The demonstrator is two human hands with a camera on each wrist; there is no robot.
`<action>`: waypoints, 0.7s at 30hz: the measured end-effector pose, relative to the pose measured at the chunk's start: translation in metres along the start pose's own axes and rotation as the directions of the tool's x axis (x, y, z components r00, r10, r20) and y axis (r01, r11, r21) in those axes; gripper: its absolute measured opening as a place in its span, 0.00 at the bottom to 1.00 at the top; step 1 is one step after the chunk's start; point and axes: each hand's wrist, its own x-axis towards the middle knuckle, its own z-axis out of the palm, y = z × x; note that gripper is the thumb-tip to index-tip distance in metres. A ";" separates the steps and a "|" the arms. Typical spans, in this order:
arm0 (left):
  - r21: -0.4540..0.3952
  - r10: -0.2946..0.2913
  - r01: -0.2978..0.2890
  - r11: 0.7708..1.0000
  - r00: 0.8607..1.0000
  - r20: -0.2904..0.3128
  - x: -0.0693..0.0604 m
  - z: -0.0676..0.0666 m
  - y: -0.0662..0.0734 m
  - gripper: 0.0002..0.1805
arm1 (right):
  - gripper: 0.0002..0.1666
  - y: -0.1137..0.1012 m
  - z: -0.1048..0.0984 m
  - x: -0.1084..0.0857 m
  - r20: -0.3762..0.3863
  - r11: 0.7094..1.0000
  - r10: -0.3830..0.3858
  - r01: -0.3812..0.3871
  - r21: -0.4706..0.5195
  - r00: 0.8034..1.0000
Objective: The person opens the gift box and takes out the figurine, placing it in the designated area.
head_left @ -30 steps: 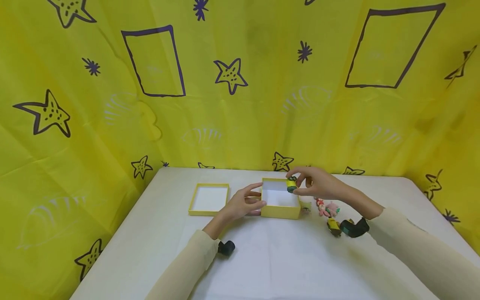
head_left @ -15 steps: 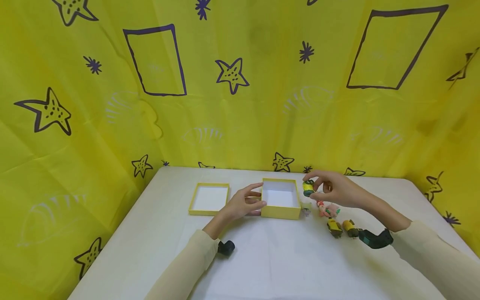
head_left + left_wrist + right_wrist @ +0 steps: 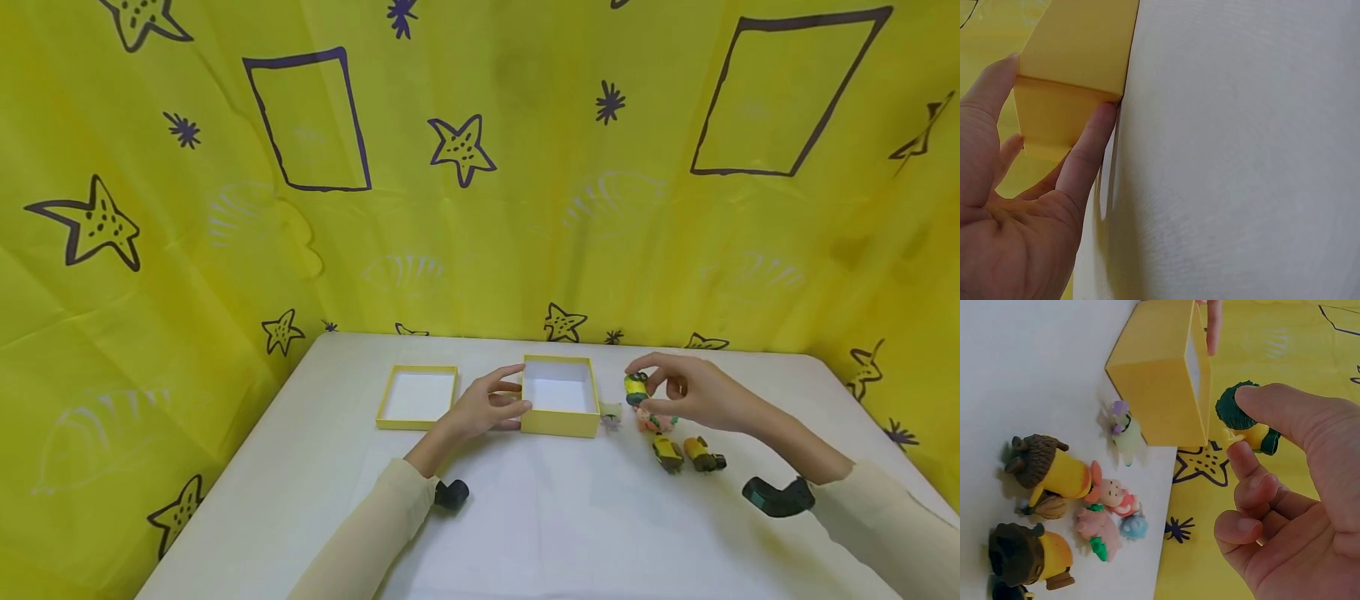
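Note:
My right hand (image 3: 701, 392) pinches a small yellow minion-like toy figure (image 3: 636, 388) with a dark green top and base, between thumb and fingertips. It holds the figure above the table, to the right of an open yellow box (image 3: 558, 423) with a white inside. My left hand (image 3: 483, 407) rests its extended fingertips against the box's left side; in the left wrist view, straight fingers touch the yellow wall (image 3: 1054, 115). Below the right hand, in the right wrist view, lie a pink figure (image 3: 1099, 528), a red-and-white figure (image 3: 1113, 494) and a blue piece (image 3: 1134, 526).
The shallow yellow-rimmed lid (image 3: 417, 398) lies left of the box on the white table (image 3: 540, 517). A pale figure with purple parts (image 3: 611, 416) is beside the box's right wall. Two yellow-and-brown figures (image 3: 667, 452) lie nearer. A yellow patterned curtain (image 3: 480, 242) hangs behind.
My right hand has moved right, carrying the yellow-and-green figure from over the box's right edge to above the other figures. The left hand and box have stayed in place.

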 end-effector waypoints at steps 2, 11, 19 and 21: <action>0.006 -0.005 0.005 1.000 1.000 -0.002 0.000 0.000 0.001 0.41 | 0.27 0.001 0.001 -0.002 0.008 1.000 0.025 -0.025 -0.009 1.000; 0.001 -0.021 0.021 1.000 1.000 -0.001 -0.001 0.000 0.002 0.41 | 0.26 0.007 0.011 -0.014 0.030 0.998 0.057 -0.058 0.035 0.998; -0.010 -0.032 0.032 0.999 0.999 -0.007 -0.002 0.001 0.003 0.41 | 0.26 0.013 0.021 -0.022 0.049 0.996 0.040 -0.044 0.080 0.998; -0.008 -0.031 0.031 0.999 0.999 -0.007 -0.002 0.001 0.002 0.41 | 0.25 0.014 0.023 -0.023 0.049 0.996 0.037 -0.041 0.079 0.998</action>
